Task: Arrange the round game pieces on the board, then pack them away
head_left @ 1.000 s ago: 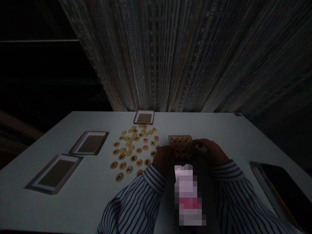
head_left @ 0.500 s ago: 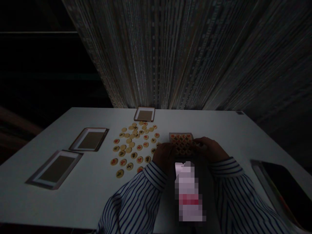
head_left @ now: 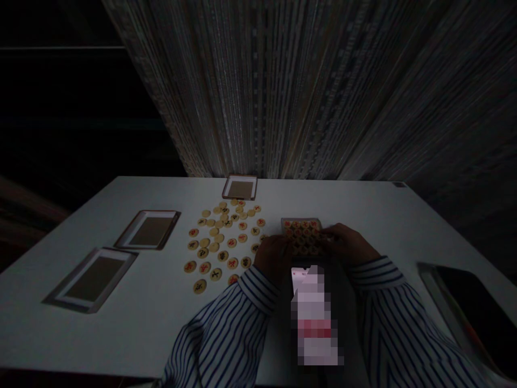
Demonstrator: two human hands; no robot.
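Note:
Rows of round pieces with red characters lie in a small box (head_left: 302,237) right of the table's middle. At its left side is my left hand (head_left: 274,257), fingers bent against the box edge. My right hand (head_left: 347,243) is at the box's right side, with thumb and fingertips closed on that edge. The fingertips of both hands are dark and partly hard to make out. Many loose round wooden pieces (head_left: 222,256), some with red or black characters and some blank side up, are spread to the left of my left hand.
Three shallow box trays stand on the white table (head_left: 161,334): one at the back (head_left: 240,187), one at the left (head_left: 149,230) and one nearer left (head_left: 92,278). A lit, blurred-out screen (head_left: 315,315) lies between my forearms. A dark flat object (head_left: 472,312) is at the right.
The view has shifted very slightly. Both hands stay at the box's sides, and the pieces look unchanged.

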